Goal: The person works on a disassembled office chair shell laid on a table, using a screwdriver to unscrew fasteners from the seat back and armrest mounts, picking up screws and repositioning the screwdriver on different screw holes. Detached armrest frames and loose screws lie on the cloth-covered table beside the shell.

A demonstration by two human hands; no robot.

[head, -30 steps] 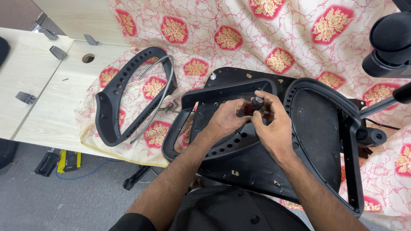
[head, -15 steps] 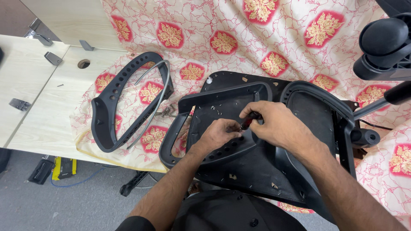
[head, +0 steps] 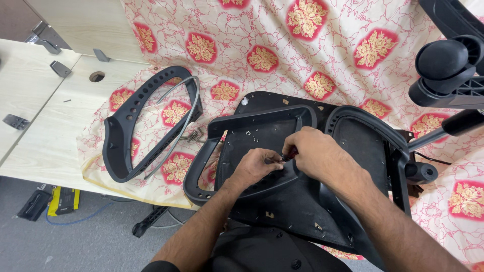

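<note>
While both forearms reach over the chair seat (head: 282, 211), the right hand (head: 315, 153) grips a red-handled tool (head: 291, 154) beside the curled, pinching left hand (head: 257, 166).

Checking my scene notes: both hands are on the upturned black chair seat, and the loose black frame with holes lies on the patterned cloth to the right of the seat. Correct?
Not quite. In the head view the loose black frame lies to the left of the chair seat, not the right. The rest holds: the left hand and right hand are both on the upturned seat, and the frame lies on the patterned cloth.
</note>
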